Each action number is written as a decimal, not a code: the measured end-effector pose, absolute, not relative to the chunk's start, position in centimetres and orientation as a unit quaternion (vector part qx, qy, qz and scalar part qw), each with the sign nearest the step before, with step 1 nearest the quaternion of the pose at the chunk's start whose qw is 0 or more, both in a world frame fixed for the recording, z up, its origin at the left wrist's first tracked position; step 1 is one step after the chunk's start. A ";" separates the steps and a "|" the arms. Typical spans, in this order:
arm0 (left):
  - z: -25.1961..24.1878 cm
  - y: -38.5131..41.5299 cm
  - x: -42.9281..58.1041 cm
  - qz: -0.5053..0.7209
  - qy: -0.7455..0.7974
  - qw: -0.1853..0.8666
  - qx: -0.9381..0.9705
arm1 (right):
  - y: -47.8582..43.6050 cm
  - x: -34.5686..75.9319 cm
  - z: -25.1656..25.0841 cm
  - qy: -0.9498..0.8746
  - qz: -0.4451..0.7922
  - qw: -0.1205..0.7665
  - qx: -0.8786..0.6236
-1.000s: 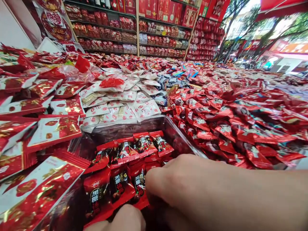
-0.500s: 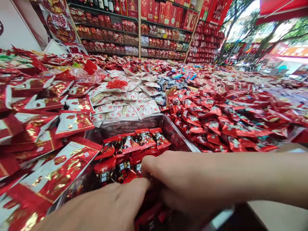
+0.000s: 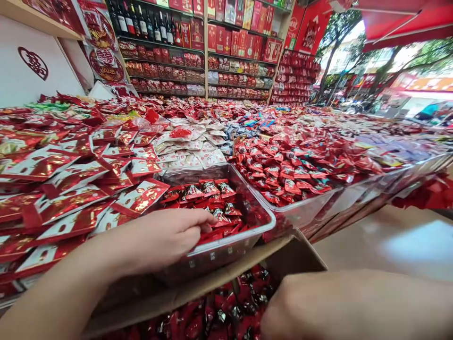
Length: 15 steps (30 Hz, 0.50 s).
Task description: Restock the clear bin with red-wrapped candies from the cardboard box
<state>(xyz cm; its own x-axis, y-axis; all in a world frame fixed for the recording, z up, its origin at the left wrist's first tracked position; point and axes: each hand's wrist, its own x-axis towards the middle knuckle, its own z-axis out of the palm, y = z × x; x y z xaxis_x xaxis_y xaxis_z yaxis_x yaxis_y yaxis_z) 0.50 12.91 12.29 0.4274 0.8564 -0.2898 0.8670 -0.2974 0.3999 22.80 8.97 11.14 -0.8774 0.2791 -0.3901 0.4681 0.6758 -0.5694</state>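
Small red-and-black wrapped candies (image 3: 209, 188) lie in a clear plastic bin (image 3: 267, 219). My left hand (image 3: 173, 236) reaches over the bin's near left side, fingers bent together with their tips down at the candies. What lies between those fingertips is hidden. Below the bin stands an open cardboard box (image 3: 226, 273) holding many similar red-and-black candies (image 3: 215, 307). My right hand (image 3: 293, 307) is lowered at the box's right side, smeared by motion. Its fingers are out of sight.
White-and-red packets (image 3: 81, 189) are heaped on the left, white packets (image 3: 191, 146) behind the bin. Red twisted candies (image 3: 283, 165) fill the neighbouring bin on the right. Stocked shelves (image 3: 163, 71) stand at the back, and pale floor (image 3: 382, 245) shows at the right.
My right hand has left the candies in the bin and moved down to the cardboard box. My left hand stays at the bin. The view has shifted, showing more of the box.
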 end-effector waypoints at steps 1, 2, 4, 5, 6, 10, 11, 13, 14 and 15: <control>12.4 12.9 0.6 -0.014 0.534 0.257 0.806 | 8.5 22.7 9.0 0.904 -0.336 0.172 0.201; 12.6 12.8 0.8 -0.018 0.530 0.259 0.807 | 8.3 22.5 6.7 0.904 -0.314 0.198 0.212; 12.9 12.7 1.1 -0.029 0.521 0.261 0.812 | 8.1 21.8 2.1 0.906 -0.232 0.226 0.270; 13.1 12.6 1.3 -0.033 0.518 0.257 0.815 | 8.1 21.4 0.0 0.903 -0.204 0.243 0.289; 13.2 12.5 1.4 -0.037 0.517 0.252 0.817 | 8.1 21.1 -1.8 0.899 -0.187 0.259 0.301; 13.5 12.2 1.8 -0.043 0.521 0.237 0.819 | 7.4 20.8 -7.4 0.910 -0.144 0.266 0.283; 13.5 12.1 1.8 -0.044 0.520 0.236 0.820 | 7.1 20.8 -8.4 0.914 -0.132 0.254 0.288; 13.4 12.1 1.7 -0.043 0.520 0.229 0.822 | 6.7 20.8 -10.0 0.907 -0.128 0.259 0.306; 13.4 12.1 1.7 -0.044 0.523 0.225 0.821 | 6.5 20.7 -10.6 0.900 -0.136 0.271 0.313; 13.4 12.1 1.6 -0.044 0.525 0.221 0.821 | 6.5 20.7 -11.1 0.894 -0.146 0.284 0.316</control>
<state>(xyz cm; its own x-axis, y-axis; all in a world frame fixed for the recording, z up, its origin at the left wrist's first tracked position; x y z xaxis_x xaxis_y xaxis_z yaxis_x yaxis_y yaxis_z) 1.64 12.06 13.41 0.4447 0.8421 -0.3052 0.8814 -0.3508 0.3163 20.73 6.48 -11.09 -0.6397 0.4817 -0.5990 0.6469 0.7583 -0.0810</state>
